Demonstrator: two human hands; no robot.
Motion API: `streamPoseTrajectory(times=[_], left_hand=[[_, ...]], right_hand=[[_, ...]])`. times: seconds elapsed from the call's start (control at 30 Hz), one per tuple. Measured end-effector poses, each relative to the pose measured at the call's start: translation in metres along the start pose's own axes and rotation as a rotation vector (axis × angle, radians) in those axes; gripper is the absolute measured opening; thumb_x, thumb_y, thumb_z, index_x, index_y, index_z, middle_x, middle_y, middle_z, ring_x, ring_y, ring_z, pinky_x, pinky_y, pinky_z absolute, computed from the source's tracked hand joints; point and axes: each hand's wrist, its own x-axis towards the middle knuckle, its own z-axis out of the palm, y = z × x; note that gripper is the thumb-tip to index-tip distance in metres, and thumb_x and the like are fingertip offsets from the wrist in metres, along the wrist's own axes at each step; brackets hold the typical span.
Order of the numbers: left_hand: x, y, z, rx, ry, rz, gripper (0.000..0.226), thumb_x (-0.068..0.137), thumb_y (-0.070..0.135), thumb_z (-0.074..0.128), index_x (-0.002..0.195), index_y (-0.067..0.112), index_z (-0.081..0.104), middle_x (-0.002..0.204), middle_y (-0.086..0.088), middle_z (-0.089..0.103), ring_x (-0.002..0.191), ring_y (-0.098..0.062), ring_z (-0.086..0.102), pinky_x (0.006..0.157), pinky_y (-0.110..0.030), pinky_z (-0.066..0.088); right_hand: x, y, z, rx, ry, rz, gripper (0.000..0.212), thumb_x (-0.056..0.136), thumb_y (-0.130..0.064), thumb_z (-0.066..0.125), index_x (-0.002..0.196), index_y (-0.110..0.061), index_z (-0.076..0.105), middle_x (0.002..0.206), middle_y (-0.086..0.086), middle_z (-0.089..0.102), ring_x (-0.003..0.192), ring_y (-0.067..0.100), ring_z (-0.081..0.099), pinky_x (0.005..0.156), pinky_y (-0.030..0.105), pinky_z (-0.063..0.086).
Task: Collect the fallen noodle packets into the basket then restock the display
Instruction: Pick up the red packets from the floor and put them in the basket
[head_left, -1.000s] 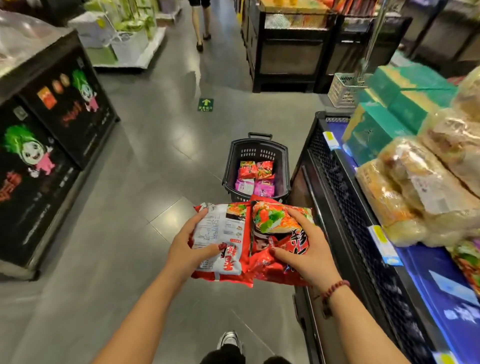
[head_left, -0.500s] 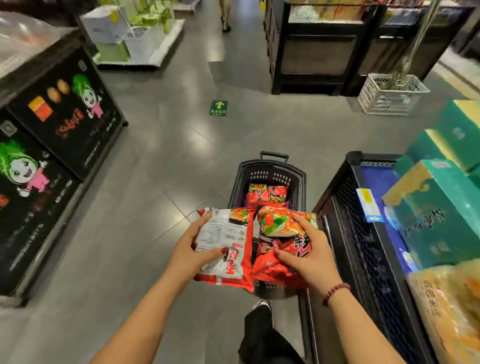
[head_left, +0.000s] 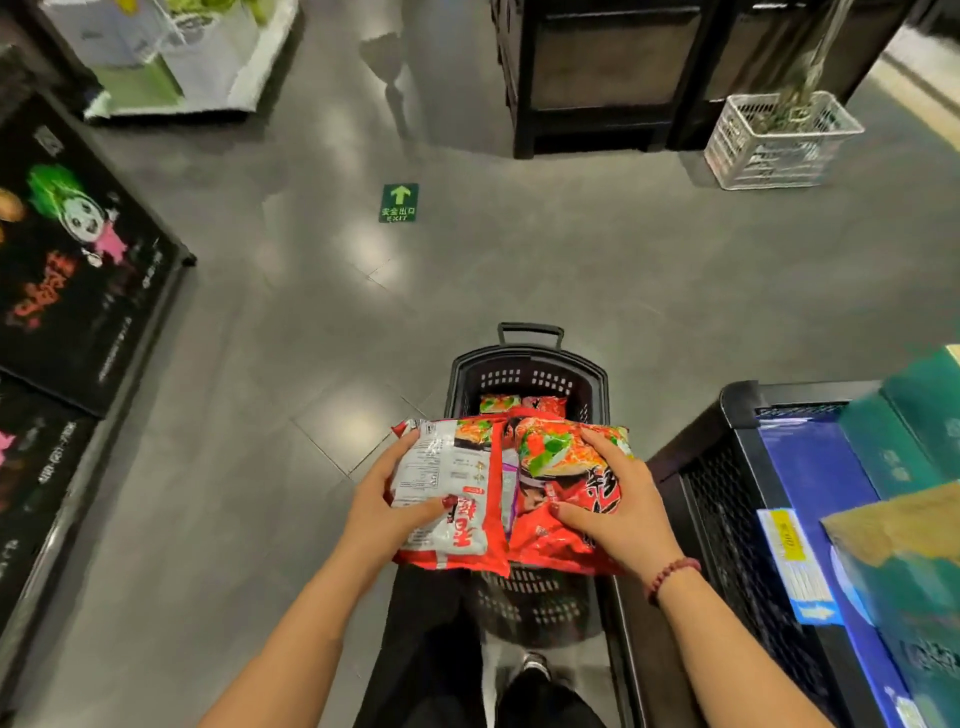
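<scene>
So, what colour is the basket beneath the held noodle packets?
Black, with slotted walls; the basket shows best in the head view.

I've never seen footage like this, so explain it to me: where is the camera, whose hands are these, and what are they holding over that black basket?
There is no machine here: a camera worn on a person's head looks down at their own arms. The left hand holds one red noodle packet, printed back up; the right hand holds a second packet. Both are above a black basket on the grey floor, with more packets inside. At right is the display shelf.
</scene>
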Motion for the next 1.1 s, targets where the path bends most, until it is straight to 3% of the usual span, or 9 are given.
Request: streamPoseTrajectory(times=[0.1,0.23,0.37,0.5,0.67,0.83,0.9,1.0,1.1], left_hand=[[0.050,0.011,-0.005,0.019,-0.071,-0.030,0.077,0.072,-0.003,0.080,0.133,0.033,0.051,0.120,0.009,0.060,0.092,-0.004,0.069,0.065,-0.023,0.057],[0.124,0.028,-0.017,0.058,-0.155,-0.063,0.078,0.072,0.000,0.082,0.133,0.037,0.050,0.119,0.007,0.061,0.093,-0.009,0.070,0.066,-0.026,0.058],[0.188,0.035,-0.018,0.125,-0.229,-0.077,0.076,0.075,-0.001,0.079,0.136,0.033,0.048,0.115,0.018,0.058,0.088,0.007,0.066,0.062,-0.019,0.055],[0.240,0.021,-0.003,0.153,-0.251,-0.115,0.077,0.075,0.001,0.081,0.135,0.034,0.048,0.121,0.012,0.055,0.093,0.004,0.065,0.063,-0.019,0.055],[0.283,-0.033,0.034,0.121,-0.164,-0.172,0.076,0.075,-0.004,0.078,0.134,0.034,0.047,0.128,0.004,0.057,0.101,-0.004,0.064,0.070,-0.024,0.058],[0.321,-0.114,0.073,0.155,-0.103,-0.213,0.079,0.075,-0.005,0.078,0.136,0.034,0.047,0.131,0.006,0.059,0.116,-0.012,0.061,0.091,-0.040,0.056],[0.338,-0.148,0.087,0.206,-0.104,-0.215,0.079,0.075,-0.003,0.079,0.134,0.038,0.047,0.132,0.012,0.056,0.119,-0.009,0.057,0.095,-0.034,0.054],[0.361,-0.197,0.106,0.298,-0.121,-0.223,0.081,0.076,-0.001,0.079,0.139,0.037,0.046,0.121,0.028,0.051,0.117,-0.001,0.050,0.088,-0.013,0.050],[0.381,-0.249,0.118,0.352,-0.096,-0.230,0.080,0.076,0.007,0.081,0.137,0.046,0.045,0.120,0.022,0.049,0.114,0.000,0.048,0.087,-0.017,0.049]], right_hand=[[0.038,-0.004,0.012,-0.001,0.042,0.062,0.081,0.068,-0.022,0.086,0.132,-0.049,0.043,0.123,0.003,0.046,0.106,0.010,0.046,0.085,0.013,0.039],[0.089,-0.016,0.027,0.038,0.106,0.148,0.082,0.069,-0.023,0.085,0.135,-0.047,0.042,0.122,0.001,0.042,0.111,0.016,0.050,0.096,0.029,0.044],[0.133,-0.019,0.034,0.021,0.131,0.209,0.079,0.074,-0.020,0.082,0.137,-0.042,0.041,0.121,-0.001,0.038,0.106,0.009,0.042,0.084,0.014,0.034],[0.172,0.004,0.036,0.003,0.151,0.280,0.080,0.073,-0.019,0.083,0.137,-0.044,0.041,0.118,0.000,0.039,0.105,0.010,0.042,0.091,0.022,0.035],[0.221,0.065,0.047,-0.025,0.139,0.374,0.077,0.074,-0.020,0.082,0.135,-0.043,0.042,0.119,0.000,0.038,0.105,0.013,0.045,0.092,0.023,0.037],[0.266,0.156,0.066,-0.087,0.106,0.429,0.081,0.072,-0.019,0.084,0.136,-0.045,0.042,0.118,0.000,0.036,0.106,0.014,0.046,0.092,0.023,0.040],[0.283,0.190,0.077,-0.141,0.074,0.421,0.082,0.072,-0.018,0.084,0.137,-0.045,0.042,0.119,-0.001,0.035,0.108,0.011,0.042,0.094,0.023,0.039],[0.304,0.239,0.094,-0.180,0.022,0.394,0.082,0.074,-0.017,0.082,0.133,-0.053,0.039,0.119,-0.003,0.033,0.107,0.010,0.043,0.098,0.024,0.038],[0.320,0.286,0.116,-0.193,0.016,0.382,0.081,0.075,-0.021,0.081,0.130,-0.061,0.036,0.119,-0.005,0.032,0.105,0.009,0.044,0.095,0.023,0.038]])
